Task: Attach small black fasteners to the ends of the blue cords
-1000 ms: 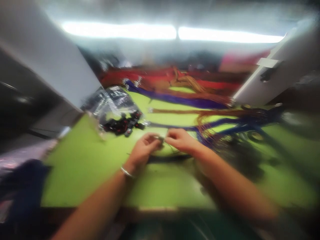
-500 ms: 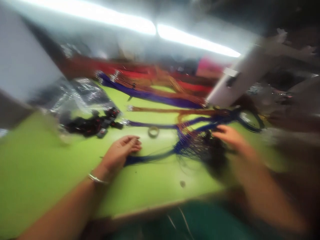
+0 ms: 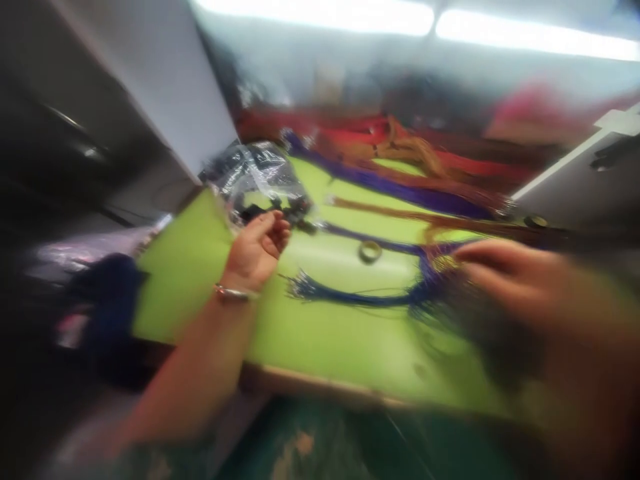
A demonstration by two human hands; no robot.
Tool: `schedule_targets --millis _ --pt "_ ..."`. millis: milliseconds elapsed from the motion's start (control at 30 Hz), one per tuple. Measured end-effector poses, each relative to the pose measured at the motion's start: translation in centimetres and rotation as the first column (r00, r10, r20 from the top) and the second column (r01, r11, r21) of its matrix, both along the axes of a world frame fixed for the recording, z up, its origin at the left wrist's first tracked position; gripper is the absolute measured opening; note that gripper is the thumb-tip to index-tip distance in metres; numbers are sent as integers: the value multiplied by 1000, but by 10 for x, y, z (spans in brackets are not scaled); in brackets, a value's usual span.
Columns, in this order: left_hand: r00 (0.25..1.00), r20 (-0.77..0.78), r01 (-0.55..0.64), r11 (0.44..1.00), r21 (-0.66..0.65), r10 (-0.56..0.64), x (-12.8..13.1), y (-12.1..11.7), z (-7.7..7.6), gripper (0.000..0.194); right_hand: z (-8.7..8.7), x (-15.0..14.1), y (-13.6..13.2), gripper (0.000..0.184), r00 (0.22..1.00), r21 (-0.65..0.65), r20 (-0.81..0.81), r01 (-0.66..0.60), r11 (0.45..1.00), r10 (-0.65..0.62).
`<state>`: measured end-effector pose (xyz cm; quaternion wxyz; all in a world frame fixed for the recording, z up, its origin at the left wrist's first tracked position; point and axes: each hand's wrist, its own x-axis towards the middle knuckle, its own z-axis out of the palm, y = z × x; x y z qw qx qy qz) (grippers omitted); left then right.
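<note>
My left hand [image 3: 257, 250], wearing a bracelet, is over the left part of the green table with its fingers curled in. Its fingertips are by a heap of black connectors [image 3: 300, 212]; whether one is between them is hidden. My right hand [image 3: 515, 277] is smeared by motion, its fingertips at the tangled part of a blue wire bundle [image 3: 370, 299]. Whether those fingers grip any wire cannot be made out. The bundle's loose end, with bright tips, lies toward my left hand. Orange-brown wires [image 3: 390, 208] run behind it.
A roll of tape [image 3: 370, 251] lies mid-table. A clear plastic bag [image 3: 255, 170] is at the back left, beside a white panel [image 3: 165, 80]. Purple wire bundles [image 3: 400, 190] stretch along the back. The green table's [image 3: 320, 340] front edge runs below my hands.
The view has swung left, so the table things sit further right. My left hand has moved from the blue bundle's end to the black connectors. My right hand stays by the tangled wires.
</note>
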<state>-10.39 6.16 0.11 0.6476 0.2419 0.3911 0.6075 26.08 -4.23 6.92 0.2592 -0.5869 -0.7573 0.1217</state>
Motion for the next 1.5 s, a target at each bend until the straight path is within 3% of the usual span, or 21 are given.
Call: schedule_targets --millis 67,133,200,267,367,467,533,600,633,700,767,833,933,1000,1067,1200,1267,1367,1433,1500 --pt "1000 7 -11 1000 -28 11 -5 3 -3 7 -10 -76 21 17 979 -168 29 -192 967 199" --pt "1000 10 -10 1000 -29 10 -9 6 -5 7 -27 -139 40 16 950 -252 77 -274 928 302" --pt "1000 1 -30 1000 -7 30 -13 9 -5 7 -44 -181 55 17 933 -305 142 -276 912 330" --pt "998 -37 -57 998 29 58 -19 11 -2 6 -58 -205 66 18 936 -354 228 -178 918 269" --pt "981 -141 -120 989 86 131 -33 16 2 7 -69 -217 75 20 917 -419 335 -60 906 215" --pt "915 -329 -202 971 125 233 -46 23 -2 12 -74 -214 80 21 920 -458 303 -90 885 250" --pt "786 -568 -183 970 162 244 -49 28 -12 14 -77 -209 83 19 943 -479 195 -150 865 272" --pt "537 -816 -69 975 210 214 -45 33 -24 15 -79 -205 86 16 963 -463 93 -182 867 252" --pt "469 -857 -41 974 222 215 -41 34 -30 13 -79 -203 86 15 973 -432 56 -178 884 224" --pt "393 -894 9 971 240 217 -31 36 -40 10 -77 -200 85 12 988 -352 -25 -151 924 152" --pt "352 -909 60 964 260 223 -21 35 -46 9 -72 -197 81 12 985 -377 -163 -117 919 59" --pt "262 -934 136 949 283 241 -14 34 -50 12 -65 -194 77 13 936 -503 -344 -117 857 -74" --pt "157 -953 224 930 291 261 -11 33 -55 15 -61 -189 72 11 776 -612 -574 -195 767 -261" --pt "194 -950 229 930 287 245 -13 34 -57 13 -64 -186 70 11 680 -628 -655 -248 737 -329" --pt "266 -936 212 933 292 232 -17 35 -56 11 -68 -182 69 11 638 -654 -676 -288 699 -369" --pt "409 -891 173 942 288 197 -18 29 -40 17 -72 -170 67 18 570 -632 -727 -337 698 -383" --pt "568 -819 189 955 228 83 -13 19 -26 27 -71 -162 67 23 516 -619 -755 -359 698 -405" --pt "806 -571 287 946 150 -154 3 -2 -7 37 -68 -151 63 28 477 -591 -783 -372 716 -399" --pt "873 -421 316 943 102 -247 16 -15 -1 35 -67 -146 60 28 494 -567 -787 -339 751 -371" --pt "893 -297 362 932 28 -338 29 -23 -1 28 -67 -143 56 25 539 -557 -765 -278 783 -353"
